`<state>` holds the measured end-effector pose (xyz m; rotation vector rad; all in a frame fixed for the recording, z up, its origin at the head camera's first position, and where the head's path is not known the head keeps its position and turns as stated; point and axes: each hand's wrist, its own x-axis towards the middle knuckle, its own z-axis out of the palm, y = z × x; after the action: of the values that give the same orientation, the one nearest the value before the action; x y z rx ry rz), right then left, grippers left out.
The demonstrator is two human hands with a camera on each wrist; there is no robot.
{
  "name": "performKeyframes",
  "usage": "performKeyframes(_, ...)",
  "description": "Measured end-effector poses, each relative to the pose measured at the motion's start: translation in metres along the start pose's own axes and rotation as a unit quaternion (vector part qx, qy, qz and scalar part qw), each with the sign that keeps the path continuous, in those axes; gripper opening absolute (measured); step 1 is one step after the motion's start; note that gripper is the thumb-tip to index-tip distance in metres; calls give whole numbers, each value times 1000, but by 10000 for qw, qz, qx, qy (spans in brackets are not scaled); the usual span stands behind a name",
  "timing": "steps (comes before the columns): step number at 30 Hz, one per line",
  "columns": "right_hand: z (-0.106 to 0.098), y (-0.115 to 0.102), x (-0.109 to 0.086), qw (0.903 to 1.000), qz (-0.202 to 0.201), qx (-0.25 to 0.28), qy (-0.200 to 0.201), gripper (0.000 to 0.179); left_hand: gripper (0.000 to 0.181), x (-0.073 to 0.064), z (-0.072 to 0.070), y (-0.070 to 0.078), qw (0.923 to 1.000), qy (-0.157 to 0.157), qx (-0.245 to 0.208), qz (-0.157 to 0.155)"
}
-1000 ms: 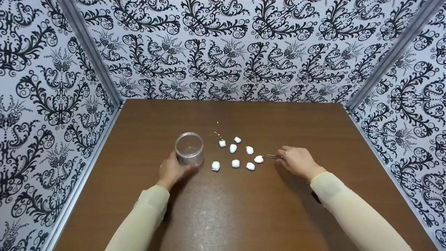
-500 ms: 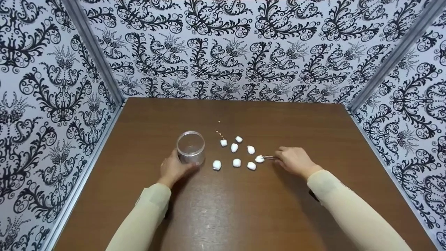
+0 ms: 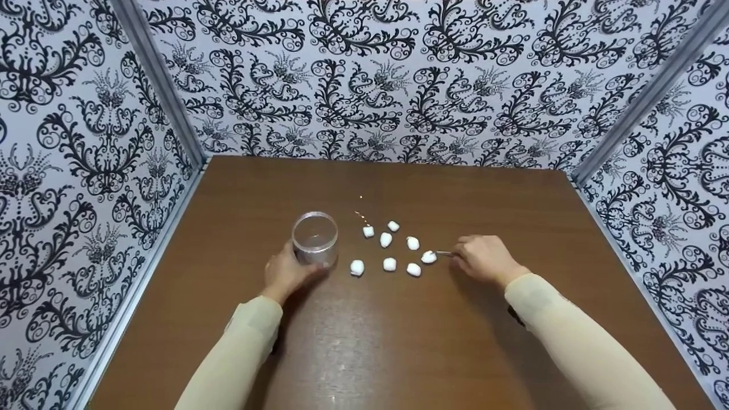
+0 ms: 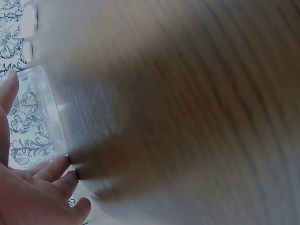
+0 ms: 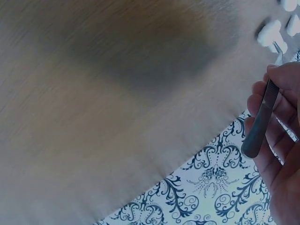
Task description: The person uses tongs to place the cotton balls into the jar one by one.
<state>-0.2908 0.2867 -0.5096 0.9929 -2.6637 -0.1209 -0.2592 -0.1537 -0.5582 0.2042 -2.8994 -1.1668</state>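
The person's right hand [image 3: 484,259] pinches slim metal tweezers [image 5: 262,124] between thumb and fingers. Their tips meet a white cotton-like ball [image 3: 429,257] on the bench [image 3: 398,330], at the right end of a loose scatter; whether it is lifted at all, I cannot tell. It looks very light, soft and fluffy, so it should squash easily; a gentle nip across its middle ought to hold, while a shallow one might only pull fibres. Seven similar white balls [image 3: 389,264] lie apart to its left. Beyond them, the left hand [image 3: 286,272] curls round the lower side of an upright clear jar [image 3: 315,250], probably light, stiff, smooth plastic, best steadied low on its wall, leaving the rim free. Black-and-white scroll-patterned walls [image 3: 376,102] surround the bench.
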Motion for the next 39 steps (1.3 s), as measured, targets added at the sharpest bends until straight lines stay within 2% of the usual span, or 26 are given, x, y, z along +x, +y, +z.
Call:
performKeyframes(4, -5, 2, 0, 9997, -108, -225, 81, 13, 105, 0, -1, 1, 9998, -128, -84, -81)
performKeyframes(6, -7, 2, 1, 9995, -139, -266, 127, 14, 104, 0, -1, 1, 9999, -86, -52, -57)
performKeyframes(12, -11, -1, 5, 9996, -176, -144, 165, 12, 102, 5, 1, -3, 10000, -3, -39, -22)
performKeyframes(22, -19, -5, 18, 9991, -228, 41, 346, 8, 101, -2, -2, 4, 10000, 64, 36, 59)
performKeyframes(26, -27, -11, 35, 9978, -368, 6, 556, 8, 102, -1, -2, 2, 9999, 72, 72, 25)
performKeyframes(33, -43, -29, 77, 9927, -688, 55, 987, 5, 103, 1, 0, -1, 10000, 17, -39, 48)
performKeyframes(39, -55, -49, 111, 9916, -755, 184, 1032, 8, 102, 2, 2, -1, 9999, 117, 7, 101)
